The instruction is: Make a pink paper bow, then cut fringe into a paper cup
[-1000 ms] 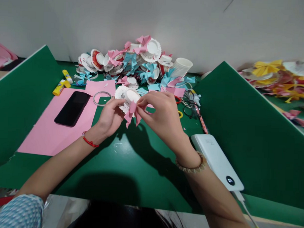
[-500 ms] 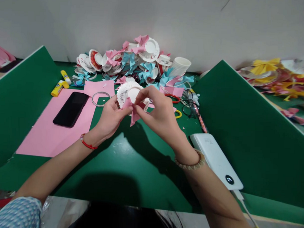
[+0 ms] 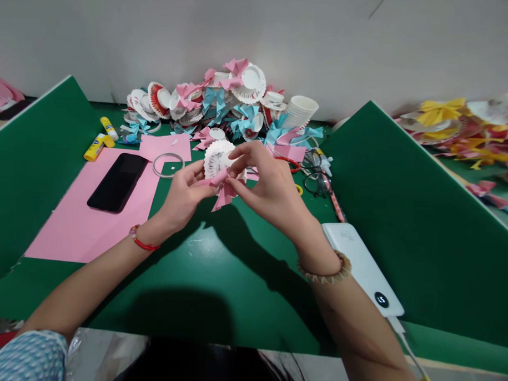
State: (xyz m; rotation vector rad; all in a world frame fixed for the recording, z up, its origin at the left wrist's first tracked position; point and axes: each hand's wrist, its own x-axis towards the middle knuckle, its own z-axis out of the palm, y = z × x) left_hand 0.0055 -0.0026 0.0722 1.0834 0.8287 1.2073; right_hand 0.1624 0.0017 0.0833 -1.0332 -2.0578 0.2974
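Observation:
Above the middle of the green table I hold a white paper-cup flower (image 3: 217, 157), its rim cut into a frilled ring. A pink paper bow (image 3: 224, 194) sits at its near side. My left hand (image 3: 186, 195) grips the flower's left edge, with the thumb on the bow's left loop. The thumb and index finger of my right hand (image 3: 265, 182) pinch the middle of the bow. Part of the flower is hidden behind my right fingers.
A black phone (image 3: 117, 183) lies on pink paper (image 3: 69, 234) at left, near glue sticks (image 3: 95, 147) and a tape ring (image 3: 168, 165). Finished paper flowers (image 3: 215, 103) and stacked cups (image 3: 300, 111) line the wall. A white power bank (image 3: 360, 261) lies right, between green dividers (image 3: 436, 230).
The flower has tilted and shifted slightly right in my hands. The bow's left loop now lies flatter under my left thumb. My right fingers still pinch its middle.

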